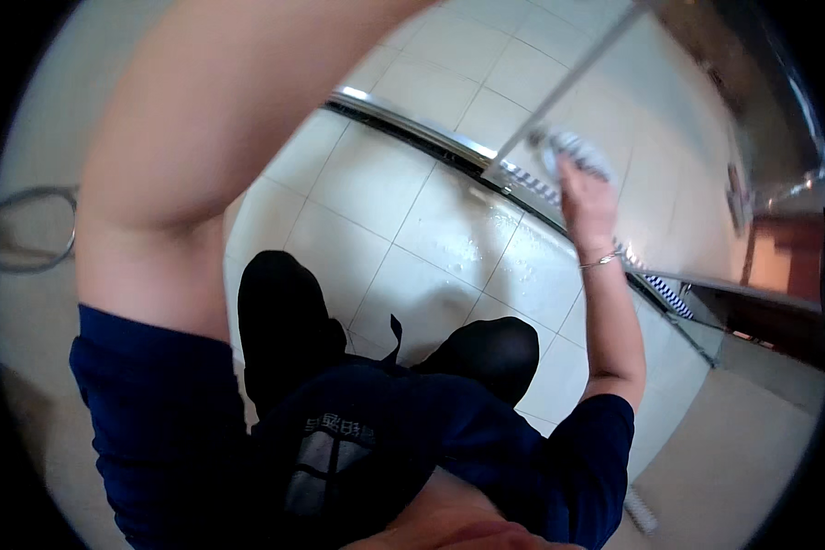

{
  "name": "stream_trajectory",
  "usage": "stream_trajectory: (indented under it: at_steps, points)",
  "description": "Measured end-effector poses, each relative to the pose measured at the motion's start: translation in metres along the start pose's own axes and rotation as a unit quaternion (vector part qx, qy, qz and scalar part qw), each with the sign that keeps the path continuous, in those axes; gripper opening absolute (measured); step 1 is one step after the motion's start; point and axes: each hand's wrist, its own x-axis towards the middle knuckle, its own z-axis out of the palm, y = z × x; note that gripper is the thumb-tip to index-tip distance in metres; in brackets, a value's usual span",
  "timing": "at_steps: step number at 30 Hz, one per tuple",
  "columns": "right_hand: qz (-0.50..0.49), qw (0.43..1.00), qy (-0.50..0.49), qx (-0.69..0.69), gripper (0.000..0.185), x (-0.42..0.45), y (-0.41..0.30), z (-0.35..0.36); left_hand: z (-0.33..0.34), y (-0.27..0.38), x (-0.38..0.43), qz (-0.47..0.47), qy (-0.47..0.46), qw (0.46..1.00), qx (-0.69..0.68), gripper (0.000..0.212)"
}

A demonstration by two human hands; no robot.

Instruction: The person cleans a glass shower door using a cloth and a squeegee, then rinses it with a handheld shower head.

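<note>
My right hand, with a thin bracelet at the wrist, holds a white and dark striped cloth, slightly blurred, against or close to a glass panel. The panel's pale edge runs up from a metal track on the floor. A checkered strip lies along the track near the hand. My left arm reaches up across the upper left of the view, and its hand is out of sight. Wet suds spot the floor tiles below the track.
My dark-clad knees are bent over the tiled floor. A hose loop hangs or lies at the far left. A dark reddish piece of furniture stands at the right. A white object lies at the lower right.
</note>
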Motion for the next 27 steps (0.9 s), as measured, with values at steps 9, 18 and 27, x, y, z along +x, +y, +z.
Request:
stream_trajectory:
  at_steps: [9, 18, 27]
  points:
    - [0.052, 0.918, 0.362, 0.157, 0.043, 0.209, -0.046, -0.164, -0.003, -0.153, -0.212, -0.139, 0.367, 0.914, -0.108, 0.021]
    - [-0.159, 0.981, 0.094, -0.057, 0.057, 0.242, -0.094, 0.026, -0.039, -0.301, -0.446, -0.244, 0.127, 0.913, 0.3, 0.031]
    - [-0.19, 0.977, 0.012, -0.1, 0.054, 0.27, -0.03, -0.123, -0.079, -0.319, -0.469, -0.139, 0.124, 0.916, 0.356, 0.022]
